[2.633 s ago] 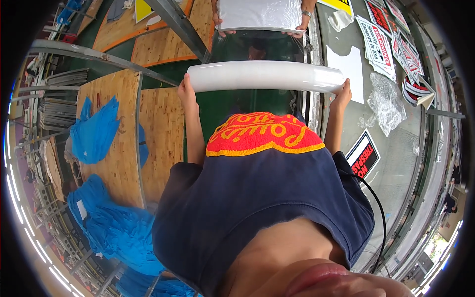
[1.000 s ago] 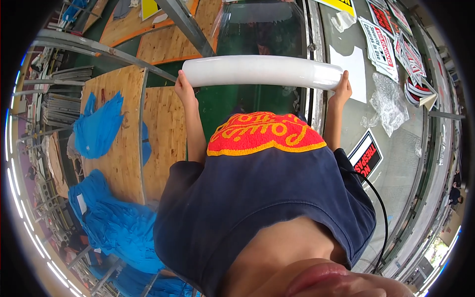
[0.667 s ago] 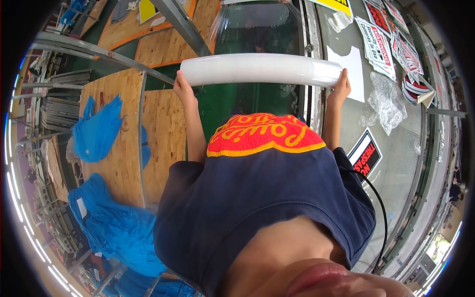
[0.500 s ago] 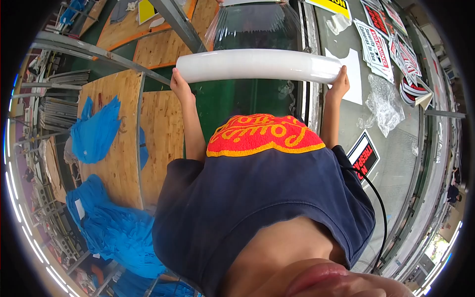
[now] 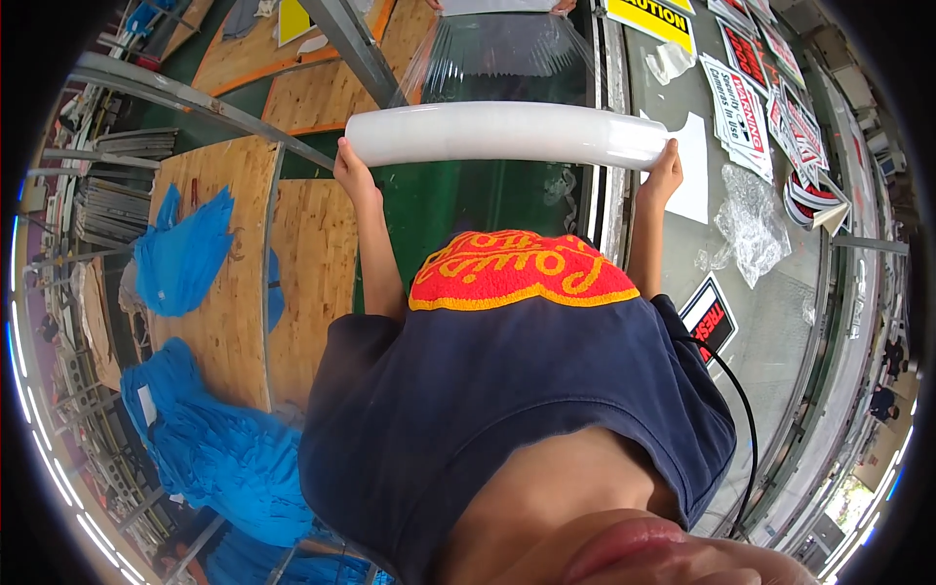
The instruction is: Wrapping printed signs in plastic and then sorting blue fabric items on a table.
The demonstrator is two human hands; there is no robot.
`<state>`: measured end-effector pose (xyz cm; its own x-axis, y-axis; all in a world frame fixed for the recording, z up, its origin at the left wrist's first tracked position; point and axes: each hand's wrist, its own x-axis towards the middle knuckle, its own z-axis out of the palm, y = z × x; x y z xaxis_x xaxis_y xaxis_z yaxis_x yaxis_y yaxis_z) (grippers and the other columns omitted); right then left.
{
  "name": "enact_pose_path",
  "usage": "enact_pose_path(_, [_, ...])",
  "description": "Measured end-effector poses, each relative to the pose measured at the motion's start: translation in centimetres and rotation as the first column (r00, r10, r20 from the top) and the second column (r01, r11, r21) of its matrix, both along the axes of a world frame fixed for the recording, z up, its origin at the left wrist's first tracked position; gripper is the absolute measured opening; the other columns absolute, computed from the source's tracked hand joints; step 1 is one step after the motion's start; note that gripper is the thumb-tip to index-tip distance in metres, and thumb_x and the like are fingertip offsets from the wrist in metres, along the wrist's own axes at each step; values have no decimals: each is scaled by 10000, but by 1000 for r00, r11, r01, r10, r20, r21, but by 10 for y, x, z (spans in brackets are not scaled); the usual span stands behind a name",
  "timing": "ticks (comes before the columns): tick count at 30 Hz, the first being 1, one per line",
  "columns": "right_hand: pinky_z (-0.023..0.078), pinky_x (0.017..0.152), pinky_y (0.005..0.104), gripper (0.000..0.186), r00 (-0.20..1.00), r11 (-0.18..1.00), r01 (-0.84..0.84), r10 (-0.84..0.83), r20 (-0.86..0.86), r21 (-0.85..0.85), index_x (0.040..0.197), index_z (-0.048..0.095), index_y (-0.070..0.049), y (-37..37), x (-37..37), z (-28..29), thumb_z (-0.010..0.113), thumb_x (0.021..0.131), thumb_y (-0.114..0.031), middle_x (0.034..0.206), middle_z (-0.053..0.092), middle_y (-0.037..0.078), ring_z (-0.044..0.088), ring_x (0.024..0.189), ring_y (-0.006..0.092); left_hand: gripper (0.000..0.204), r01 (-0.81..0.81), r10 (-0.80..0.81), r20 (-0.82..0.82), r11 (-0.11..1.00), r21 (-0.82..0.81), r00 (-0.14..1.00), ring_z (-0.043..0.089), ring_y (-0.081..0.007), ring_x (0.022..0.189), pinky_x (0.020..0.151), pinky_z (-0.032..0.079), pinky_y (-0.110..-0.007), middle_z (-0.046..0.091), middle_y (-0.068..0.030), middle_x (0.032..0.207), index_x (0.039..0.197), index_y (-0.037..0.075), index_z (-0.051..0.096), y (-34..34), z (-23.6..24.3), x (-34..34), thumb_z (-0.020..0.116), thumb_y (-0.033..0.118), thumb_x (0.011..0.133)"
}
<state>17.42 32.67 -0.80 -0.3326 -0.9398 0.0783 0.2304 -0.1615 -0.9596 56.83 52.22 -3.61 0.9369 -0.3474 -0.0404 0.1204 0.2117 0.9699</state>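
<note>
A thick white roll of clear plastic film (image 5: pixel 507 134) stretches level across in front of me. My left hand (image 5: pixel 355 175) is closed on its left end, and my right hand (image 5: pixel 661 175) grips the right end. From the roll, a sheet of wrinkled clear film (image 5: pixel 502 54) runs away from me, pulled into fine creases at its sides. At the far edge a white flat thing (image 5: pixel 495 7) meets the film, and another person's hand (image 5: pixel 564 6) shows beside it, partly cut off by the frame.
To the right, a grey table (image 5: pixel 751 341) bears stacked printed signs (image 5: pixel 736 117), crumpled clear plastic (image 5: pixel 756 224) and a white sheet (image 5: pixel 690 171). On the left are wooden boards (image 5: pixel 317 253), blue plastic sheeting (image 5: pixel 219 448) and a metal frame bar (image 5: pixel 195 102).
The roll and my hands stay nearly in place, dipping very slightly toward me. At the far edge, the white flat thing and the other person's hands show a little more.
</note>
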Motion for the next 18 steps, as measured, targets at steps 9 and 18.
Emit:
enact_pose_path(9, [430,651,241,412,999,998,41,-41,3,40,854,640,47,20,-10,-6,531,938,-341,798,620,43,534,711,91,456,23,-23,0,999,25,1000,546,-118,784,722,424,-255,628,-58,877,929,-43,614,13,1,-12,474,390,952])
enact_pose_path(18, [432,663,237,405,999,999,43,-43,16,-17,836,638,36,18,-13,3,527,939,-340,792,620,43,539,713,93,456,11,-11,-11,1000,-2,1000,544,-118,785,722,424,-257,626,-54,868,922,-42,612,8,8,-17,469,389,954])
